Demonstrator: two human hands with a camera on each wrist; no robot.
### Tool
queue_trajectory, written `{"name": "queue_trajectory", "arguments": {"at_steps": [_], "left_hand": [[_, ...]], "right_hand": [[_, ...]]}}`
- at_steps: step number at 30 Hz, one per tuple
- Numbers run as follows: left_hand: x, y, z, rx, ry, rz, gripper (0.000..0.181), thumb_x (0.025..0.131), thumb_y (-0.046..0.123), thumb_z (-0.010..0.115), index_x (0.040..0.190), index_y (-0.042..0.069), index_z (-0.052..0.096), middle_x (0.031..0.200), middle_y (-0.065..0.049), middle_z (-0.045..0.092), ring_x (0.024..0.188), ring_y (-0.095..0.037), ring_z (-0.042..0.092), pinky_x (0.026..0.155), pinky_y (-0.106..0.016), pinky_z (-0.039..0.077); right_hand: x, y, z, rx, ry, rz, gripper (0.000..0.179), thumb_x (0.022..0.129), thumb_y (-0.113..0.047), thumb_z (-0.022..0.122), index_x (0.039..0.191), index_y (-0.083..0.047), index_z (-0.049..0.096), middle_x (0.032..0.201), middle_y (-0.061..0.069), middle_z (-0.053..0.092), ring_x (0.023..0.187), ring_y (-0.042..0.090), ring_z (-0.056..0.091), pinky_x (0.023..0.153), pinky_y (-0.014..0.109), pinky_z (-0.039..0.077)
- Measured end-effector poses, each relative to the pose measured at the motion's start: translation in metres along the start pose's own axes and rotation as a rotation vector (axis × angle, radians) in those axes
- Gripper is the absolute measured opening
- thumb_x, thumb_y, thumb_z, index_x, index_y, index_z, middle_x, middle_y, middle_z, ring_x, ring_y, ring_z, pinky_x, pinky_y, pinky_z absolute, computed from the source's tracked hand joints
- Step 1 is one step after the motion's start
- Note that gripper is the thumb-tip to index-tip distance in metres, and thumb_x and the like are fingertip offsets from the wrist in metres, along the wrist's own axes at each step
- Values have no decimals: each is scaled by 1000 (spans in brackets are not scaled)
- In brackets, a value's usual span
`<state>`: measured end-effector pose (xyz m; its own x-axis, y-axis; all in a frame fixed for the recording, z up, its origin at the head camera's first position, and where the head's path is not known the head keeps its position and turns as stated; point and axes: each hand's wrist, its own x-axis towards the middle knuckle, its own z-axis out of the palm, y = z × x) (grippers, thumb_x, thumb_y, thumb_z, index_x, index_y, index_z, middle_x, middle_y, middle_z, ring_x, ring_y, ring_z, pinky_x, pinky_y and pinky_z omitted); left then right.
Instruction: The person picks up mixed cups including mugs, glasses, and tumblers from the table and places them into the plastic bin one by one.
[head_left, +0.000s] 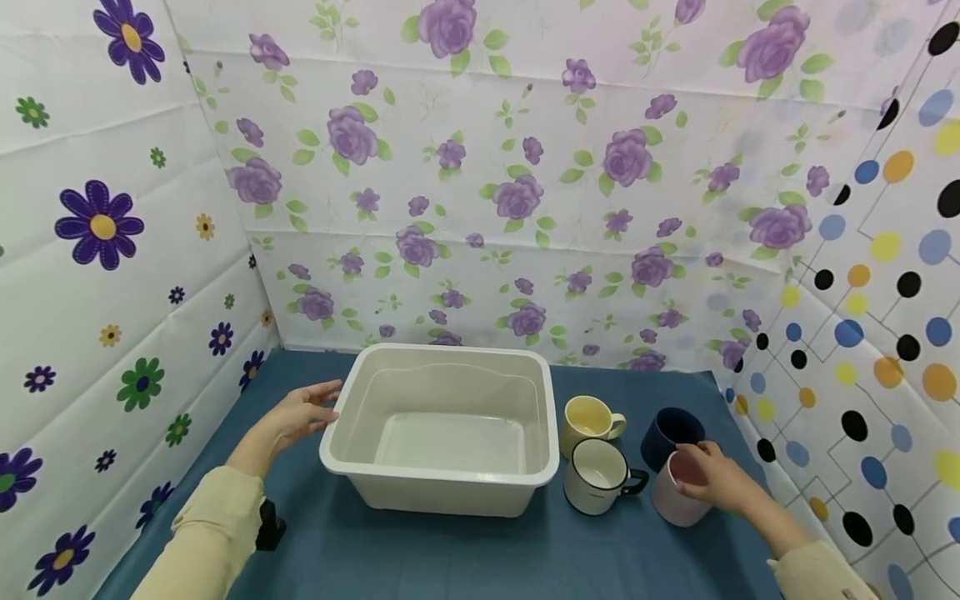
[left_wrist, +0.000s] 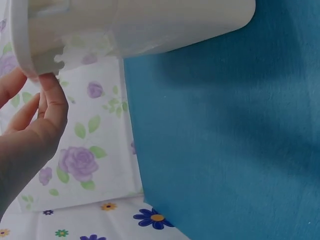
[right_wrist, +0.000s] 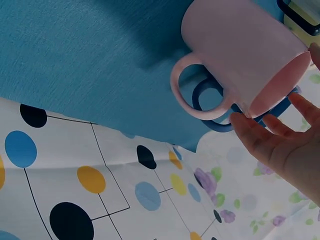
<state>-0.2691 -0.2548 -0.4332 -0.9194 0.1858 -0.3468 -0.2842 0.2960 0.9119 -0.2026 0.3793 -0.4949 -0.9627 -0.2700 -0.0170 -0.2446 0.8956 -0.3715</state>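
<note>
My left hand [head_left: 297, 413] is at the left side of a white plastic tub [head_left: 442, 476], its fingertips right at the rim. In the left wrist view the fingers [left_wrist: 55, 102] meet the edge of the tub. At the right, my right hand [head_left: 716, 477] holds a pink mug [head_left: 678, 502] by its rim from above. The right wrist view shows the fingers [right_wrist: 257, 137] spread along the mug's rim and its handle pointing away from them. Close behind the pink mug stands a dark blue mug [head_left: 660, 437].
A yellow mug [head_left: 581, 421] and a white mug with a black handle [head_left: 590, 492] stand between the tub and the pink mug. Blue cloth [head_left: 435, 558] covers the table. Patterned sheets [head_left: 480, 208] enclose the back and both sides.
</note>
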Motion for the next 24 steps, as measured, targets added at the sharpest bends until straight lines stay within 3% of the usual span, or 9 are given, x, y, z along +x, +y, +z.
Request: {"name": "queue_trajectory", "arguments": {"at_steps": [5,8,17,24], "left_hand": [[3,7,-2,14,-44,-23,73,90,-1,57,150,-1,14,152,-30,16,112,-21,54,92,-33,52],[3,10,-3,25,-51,-31,73,90,-2,57,149,-2,15,151,-31,16,98,-9,57,85,-29,53],[0,16,-4,67,-70,-40,74,89,-2,58,149,-2,16,150,-31,21,109,-18,56,88,-34,53],[2,14,-4,105,-46,-28,72,88,0,59,148,-2,20,148,-31,25,110,-21,56,89,-37,53]], "right_hand": [[-1,1,4,-29,30,-2,67,71,-23,80,126,3,51,117,37,45,87,44,57,67,52,51],[-2,2,7,-40,30,16,68,70,-22,81,126,2,51,118,39,43,90,51,52,66,54,51],[-2,3,11,-10,1,55,70,70,-22,82,129,-1,48,115,34,42,93,48,46,66,53,50],[0,3,6,-27,-23,67,73,66,-27,84,126,-4,50,106,31,42,87,42,44,62,50,47]]}}
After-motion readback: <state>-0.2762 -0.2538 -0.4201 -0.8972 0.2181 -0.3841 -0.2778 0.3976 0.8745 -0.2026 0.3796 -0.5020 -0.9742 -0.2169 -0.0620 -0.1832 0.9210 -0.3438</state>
